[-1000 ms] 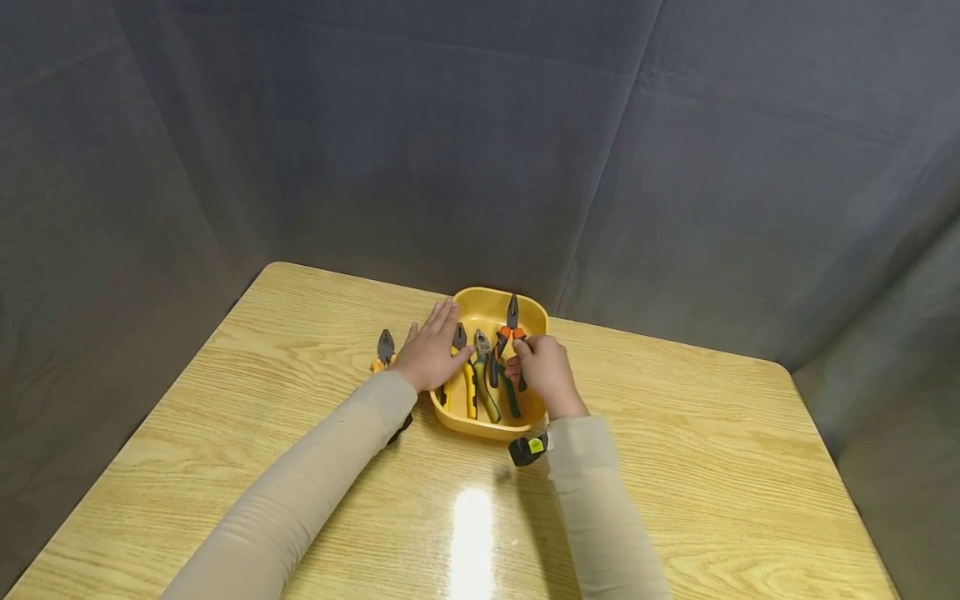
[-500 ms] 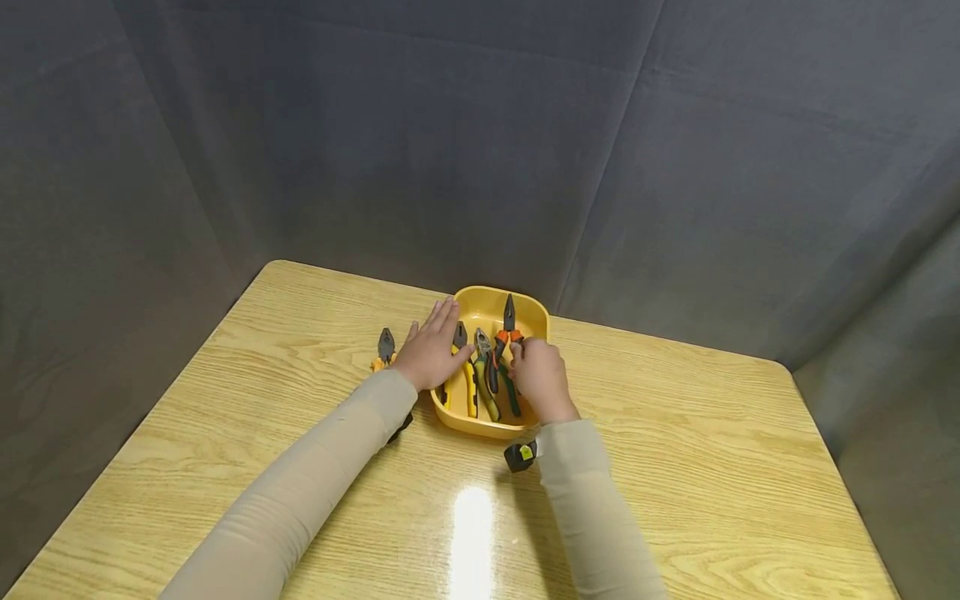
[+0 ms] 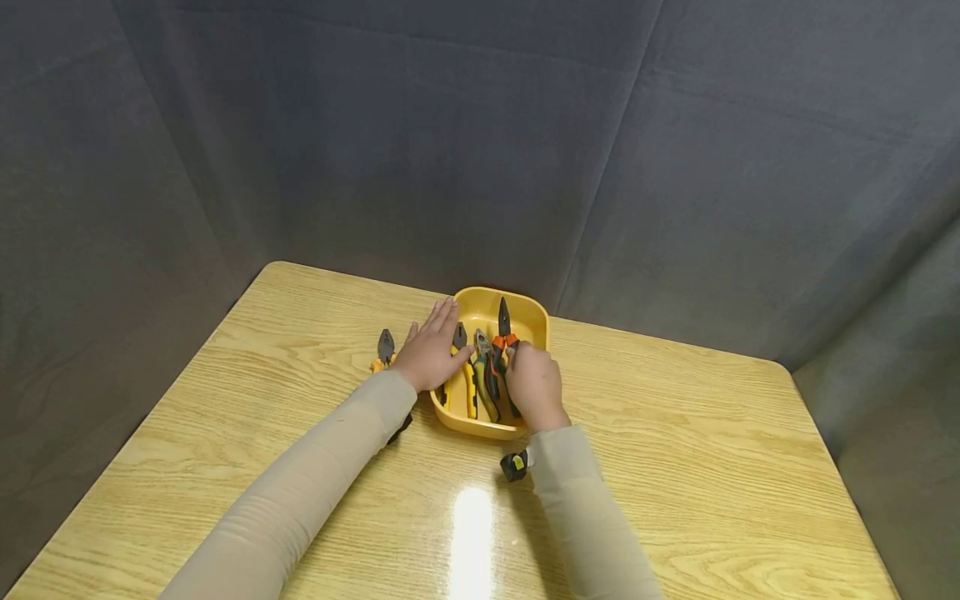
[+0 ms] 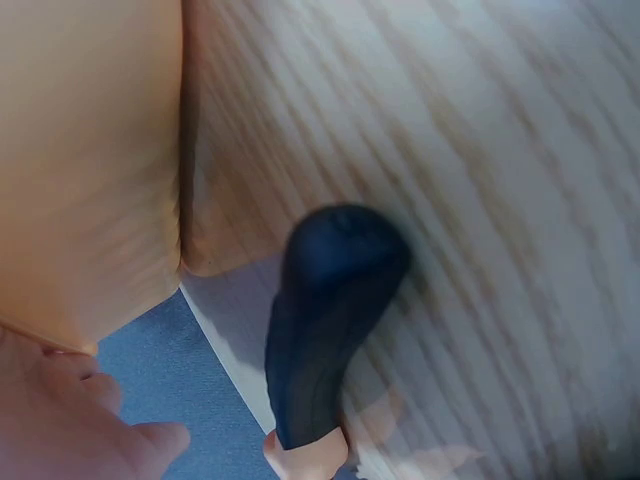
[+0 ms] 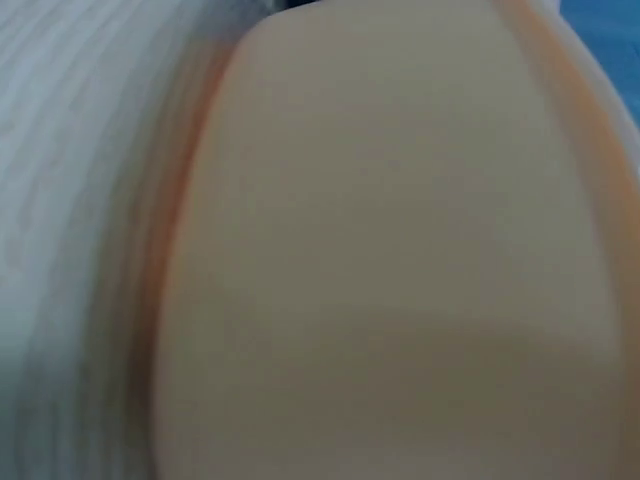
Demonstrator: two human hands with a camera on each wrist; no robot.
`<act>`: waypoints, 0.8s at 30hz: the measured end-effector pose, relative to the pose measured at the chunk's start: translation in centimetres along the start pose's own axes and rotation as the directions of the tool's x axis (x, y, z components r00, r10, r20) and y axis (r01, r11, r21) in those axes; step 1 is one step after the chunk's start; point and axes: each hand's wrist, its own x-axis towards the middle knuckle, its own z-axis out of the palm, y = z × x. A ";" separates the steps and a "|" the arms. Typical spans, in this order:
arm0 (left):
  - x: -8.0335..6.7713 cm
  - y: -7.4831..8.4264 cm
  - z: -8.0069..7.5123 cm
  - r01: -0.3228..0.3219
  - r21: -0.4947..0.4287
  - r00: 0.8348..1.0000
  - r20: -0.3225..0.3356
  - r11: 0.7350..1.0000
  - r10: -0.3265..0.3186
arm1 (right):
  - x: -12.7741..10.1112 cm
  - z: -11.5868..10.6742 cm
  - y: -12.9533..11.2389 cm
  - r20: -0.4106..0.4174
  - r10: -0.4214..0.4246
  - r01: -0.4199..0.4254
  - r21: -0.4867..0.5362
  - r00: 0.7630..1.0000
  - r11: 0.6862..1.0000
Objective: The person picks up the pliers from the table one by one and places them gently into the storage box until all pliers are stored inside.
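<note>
A yellow tray (image 3: 532,318) sits at the table's far middle and holds several pliers. My right hand (image 3: 531,382) is inside it, fingers curled round the orange-handled long-nose pliers (image 3: 502,325), whose tip points away from me. My left hand (image 3: 431,350) lies flat with straight fingers on the tray's left rim. Beside it in the tray lie yellow-handled pliers (image 3: 467,375) and green-handled pliers (image 3: 484,379). The left wrist view shows the tray wall (image 4: 90,150) and a dark handle (image 4: 325,310) on the wood. Blurred tray wall (image 5: 400,260) fills the right wrist view.
Another pair of pliers (image 3: 385,346) lies on the wooden table (image 3: 675,467) left of the tray, partly under my left forearm. A grey cloth backdrop closes the far and side edges. A wrist camera (image 3: 515,464) hangs under my right sleeve.
My right hand slid left inside the tray, carrying the orange-handled pliers toward the other pliers. The left hand stayed still.
</note>
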 end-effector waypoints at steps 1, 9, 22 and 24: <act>0.0 0.0 0.0 0.000 -0.003 1.000 0.001 1.000 0.000 | -0.1 0.2 0.0 -0.005 0.000 0.000 -0.009 1.000 1.000; 0.0 0.0 -0.1 0.000 0.000 1.000 -0.001 1.000 0.000 | -0.4 0.9 -0.2 -0.062 -0.047 0.041 -0.084 0.997 0.996; 0.1 -0.2 0.0 -0.002 0.009 1.000 0.000 1.000 0.002 | -0.5 1.1 -0.5 -0.008 -0.033 0.031 -0.171 0.999 0.985; 0.1 -0.1 0.0 -0.002 0.000 1.000 0.000 1.000 0.002 | -0.5 1.2 -0.5 -0.008 -0.029 0.027 -0.187 1.000 0.982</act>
